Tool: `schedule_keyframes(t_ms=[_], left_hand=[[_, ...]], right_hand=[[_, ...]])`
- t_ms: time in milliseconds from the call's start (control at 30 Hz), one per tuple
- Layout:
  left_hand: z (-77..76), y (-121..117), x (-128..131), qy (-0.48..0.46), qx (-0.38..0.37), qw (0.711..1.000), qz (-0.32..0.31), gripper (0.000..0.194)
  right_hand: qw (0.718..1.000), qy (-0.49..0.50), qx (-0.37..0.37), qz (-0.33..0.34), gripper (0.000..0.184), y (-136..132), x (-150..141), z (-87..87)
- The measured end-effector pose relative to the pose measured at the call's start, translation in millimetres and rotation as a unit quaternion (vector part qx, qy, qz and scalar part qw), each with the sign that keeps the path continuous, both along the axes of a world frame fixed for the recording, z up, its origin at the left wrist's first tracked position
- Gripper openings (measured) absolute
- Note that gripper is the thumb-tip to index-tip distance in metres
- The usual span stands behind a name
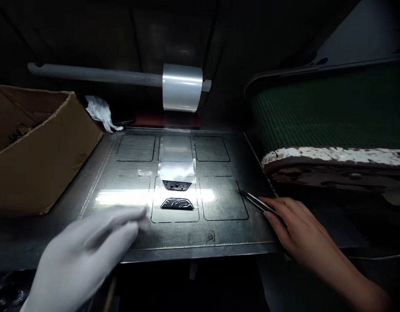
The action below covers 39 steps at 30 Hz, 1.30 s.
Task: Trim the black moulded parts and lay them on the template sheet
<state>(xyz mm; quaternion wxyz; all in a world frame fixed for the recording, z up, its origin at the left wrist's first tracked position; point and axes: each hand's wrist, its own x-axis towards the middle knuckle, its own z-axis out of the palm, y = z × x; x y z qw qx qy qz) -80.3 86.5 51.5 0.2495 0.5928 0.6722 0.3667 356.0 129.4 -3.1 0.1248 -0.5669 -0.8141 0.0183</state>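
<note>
Head view: two small dark parts were seen on a metal plate, one behind the other in its middle front outlined panel.
Near part (177, 203): lay flat at the plate's centre, patterned on top, touched by neither hand.
Far part (177, 185): lay just beyond it at 12 o'clock, at the end of a clear film strip (176, 167).
Tweezers (256, 202): were held at 3 o'clock of the parts, tips apart from both and pointed toward them over the plate's right panel.
Right hand (295, 227): bare, its fingers were closed on the tweezers' rear end.
Left hand (89, 251): in a white glove, blurred, fingers extended and open, was held over the plate's front left at 8 o'clock, nothing gripped.
Metal plate (219, 236): six outlined panels were marked on it.
Film roll (182, 88): was hung on a bar at 12 o'clock.
Cardboard box (40, 160): was set at 9 o'clock.
Green belt (330, 112): was seen at 2 o'clock.
</note>
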Motion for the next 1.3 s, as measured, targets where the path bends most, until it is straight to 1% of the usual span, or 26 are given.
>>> schedule_keyframes(t_ms=[33,100,167,233,300,367,433,500,567,633,700,800,900,967,1033,1100,1167,1200,1233,1300], left_hand=[[3.4,14,-1,0.042,0.013,0.999,-0.011,0.031],[4.3,41,1,0.109,0.040,0.991,-0.061,0.035],[-1.6,62,6,0.161,0.056,0.976,-0.134,0.035],[-11.3,74,10,0.199,0.052,0.960,-0.189,0.031],[-21.0,78,12,0.225,0.047,0.951,-0.206,0.027],[-27.6,78,12,0.240,0.050,0.948,-0.205,0.028],[-30.5,77,11,0.245,0.047,0.946,-0.205,0.029],[-30.6,77,11,0.243,0.043,0.946,-0.209,0.028],[-29.8,78,11,0.241,0.042,0.947,-0.209,0.024],[-29.3,79,11,0.241,0.041,0.947,-0.208,0.022],[-29.5,79,11,0.243,0.043,0.947,-0.207,0.024],[-30.1,78,11,0.244,0.045,0.946,-0.208,0.027],[-30.5,77,9,0.241,0.037,0.947,-0.210,0.030],[-30.4,78,8,0.240,0.035,0.947,-0.211,0.030],[-29.8,77,7,0.229,0.041,0.949,-0.213,0.028],[-27.5,75,8,0.207,0.064,0.954,-0.206,0.023],[-23.0,72,12,0.196,0.091,0.953,-0.211,0.018],[-20.1,70,16,0.204,0.097,0.946,-0.231,0.017],[-17.0,67,22,0.225,0.096,0.934,-0.259,0.017],[-11.2,64,35,0.287,0.084,0.899,-0.320,0.019]], right_hand=[[1.000,0.016,-0.003,0.001,0.035,-1,1,-2.2],[0.999,0.050,0.007,0.000,0.032,0,-5,-0.2],[0.997,0.074,0.021,0.016,0.029,6,-18,8.6],[0.994,0.086,0.019,0.068,0.031,15,-41,20.9],[0.987,0.081,0.001,0.138,0.032,29,-72,33.4],[0.980,0.057,-0.020,0.188,0.032,44,-109,43.5],[0.976,0.013,-0.040,0.215,0.031,58,-145,50.0],[0.971,-0.031,-0.055,0.232,0.031,70,-174,52.9],[0.965,-0.059,-0.063,0.247,0.032,77,-192,53.7],[0.961,-0.073,-0.068,0.257,0.032,80,-198,54.0],[0.961,-0.085,-0.071,0.255,0.031,81,-191,54.9],[0.964,-0.096,-0.063,0.241,0.029,78,-161,57.1],[0.970,-0.102,-0.038,0.219,0.031,68,-110,57.4],[0.976,-0.105,-0.020,0.189,0.032,57,-71,54.2],[0.984,-0.100,0.001,0.151,0.031,44,-35,46.2],[0.989,-0.092,0.030,0.113,0.032,32,-10,33.2],[0.992,-0.081,0.056,0.081,0.038,21,0,17.3],[0.993,-0.073,0.063,0.068,0.041,16,0,9.4],[0.994,-0.061,0.068,0.057,0.043,12,-3,2.2],[0.996,-0.014,0.079,0.041,0.045,5,-15,-9.7]])
